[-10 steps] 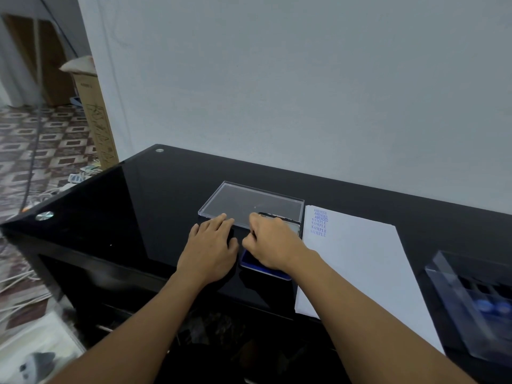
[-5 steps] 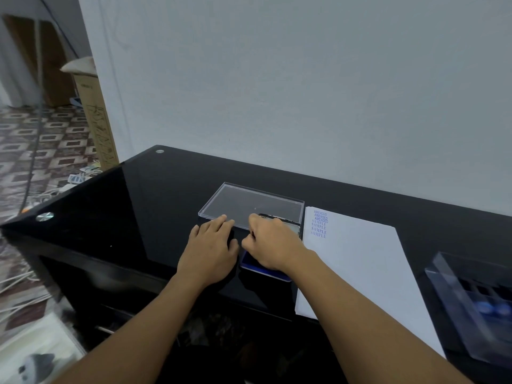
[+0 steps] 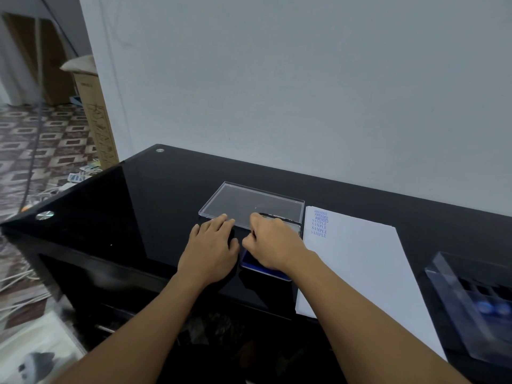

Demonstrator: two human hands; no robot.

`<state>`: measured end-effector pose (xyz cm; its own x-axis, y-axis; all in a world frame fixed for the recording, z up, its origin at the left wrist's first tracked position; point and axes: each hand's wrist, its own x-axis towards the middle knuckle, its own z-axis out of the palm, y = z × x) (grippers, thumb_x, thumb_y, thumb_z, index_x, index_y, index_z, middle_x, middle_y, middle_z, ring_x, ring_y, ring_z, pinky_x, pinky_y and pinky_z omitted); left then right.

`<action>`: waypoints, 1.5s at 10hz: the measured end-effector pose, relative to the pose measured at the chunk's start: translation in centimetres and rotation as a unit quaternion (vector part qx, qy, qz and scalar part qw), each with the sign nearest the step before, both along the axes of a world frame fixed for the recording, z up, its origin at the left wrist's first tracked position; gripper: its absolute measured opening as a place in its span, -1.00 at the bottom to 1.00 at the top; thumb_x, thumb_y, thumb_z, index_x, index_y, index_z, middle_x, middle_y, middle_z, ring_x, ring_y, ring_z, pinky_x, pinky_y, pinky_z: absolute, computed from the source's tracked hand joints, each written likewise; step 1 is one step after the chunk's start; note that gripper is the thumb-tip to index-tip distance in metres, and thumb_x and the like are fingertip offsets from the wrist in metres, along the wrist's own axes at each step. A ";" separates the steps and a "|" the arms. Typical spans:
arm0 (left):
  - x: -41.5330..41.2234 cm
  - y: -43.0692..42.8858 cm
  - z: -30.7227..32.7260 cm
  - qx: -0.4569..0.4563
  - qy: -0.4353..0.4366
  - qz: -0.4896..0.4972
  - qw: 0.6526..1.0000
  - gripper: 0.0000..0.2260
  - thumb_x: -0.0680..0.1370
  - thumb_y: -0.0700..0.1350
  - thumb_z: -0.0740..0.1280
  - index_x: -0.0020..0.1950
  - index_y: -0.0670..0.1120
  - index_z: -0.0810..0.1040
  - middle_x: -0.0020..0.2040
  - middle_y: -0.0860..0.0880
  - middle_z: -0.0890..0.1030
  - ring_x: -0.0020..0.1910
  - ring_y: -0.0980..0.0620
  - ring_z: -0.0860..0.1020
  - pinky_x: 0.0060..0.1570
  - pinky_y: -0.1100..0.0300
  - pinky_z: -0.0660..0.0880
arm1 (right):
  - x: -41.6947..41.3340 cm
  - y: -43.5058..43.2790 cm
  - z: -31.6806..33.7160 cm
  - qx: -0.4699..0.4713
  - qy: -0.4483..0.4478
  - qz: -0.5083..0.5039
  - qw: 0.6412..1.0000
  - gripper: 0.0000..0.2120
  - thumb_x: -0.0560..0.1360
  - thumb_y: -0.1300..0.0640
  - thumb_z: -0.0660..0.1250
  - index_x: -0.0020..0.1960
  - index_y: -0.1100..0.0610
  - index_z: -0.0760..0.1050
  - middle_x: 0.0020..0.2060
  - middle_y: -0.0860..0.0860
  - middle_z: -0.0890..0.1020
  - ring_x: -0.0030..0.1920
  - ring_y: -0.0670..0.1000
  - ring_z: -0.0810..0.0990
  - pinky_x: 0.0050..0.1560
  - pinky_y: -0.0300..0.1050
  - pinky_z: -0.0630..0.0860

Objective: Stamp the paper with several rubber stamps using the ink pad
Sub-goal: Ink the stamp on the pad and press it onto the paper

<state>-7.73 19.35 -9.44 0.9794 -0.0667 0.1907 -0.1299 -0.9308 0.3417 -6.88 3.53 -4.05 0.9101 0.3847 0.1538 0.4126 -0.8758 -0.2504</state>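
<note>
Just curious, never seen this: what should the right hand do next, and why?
Probably lift the right hand off the blue ink pad and move right to the white paper sheet, below the last blue SAMPLE print: its fingers curl onto the pad, seemingly inking a mostly hidden stamp.

Colour notes, taken outward from your right-hand grip: blue, black, white.

Under your right hand the ink pad shows deep blue; the stamp you pinch reads black. Just beyond the grip, the lid is clear and colourless, greying the glossy black table beneath it. Just right of the grip: white paper with blue printed rows, AMENDED and SAMPLE, some strong, some faint. Far right of the grip, a clear case, faintly blue-tinted, holds blue round pieces. Far left of the grip: a silver cap on the black tabletop, a tan cardboard box, and a floor tiled brown and cream in a repeating geometric pattern. The wall is plain pale grey.
</note>
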 end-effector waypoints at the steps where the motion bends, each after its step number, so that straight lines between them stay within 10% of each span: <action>1: 0.0 0.1 0.0 0.000 0.000 0.000 1.000 -0.52 0.68 0.06 0.07 0.60 0.01 0.18 0.62 0.00 0.14 0.59 0.02 0.11 0.57 -0.06 0.03 | 0.1 0.2 0.0 -0.008 0.000 -0.001 1.000 -0.85 0.56 0.02 0.19 -0.09 0.09 0.29 -0.25 0.04 0.48 -0.24 0.10 0.48 -0.27 -0.04 0.39; 15: 0.0 0.0 -0.1 -0.001 0.002 -0.005 1.000 -0.52 0.67 0.05 0.07 0.60 0.00 0.19 0.62 -0.01 0.15 0.59 0.00 0.12 0.56 -0.09 0.03 | -0.7 -0.2 -0.7 0.019 -0.020 -0.025 0.999 -0.85 0.57 0.05 0.18 -0.11 0.09 0.27 -0.32 0.05 0.50 -0.31 0.08 0.47 -0.38 -0.06 0.34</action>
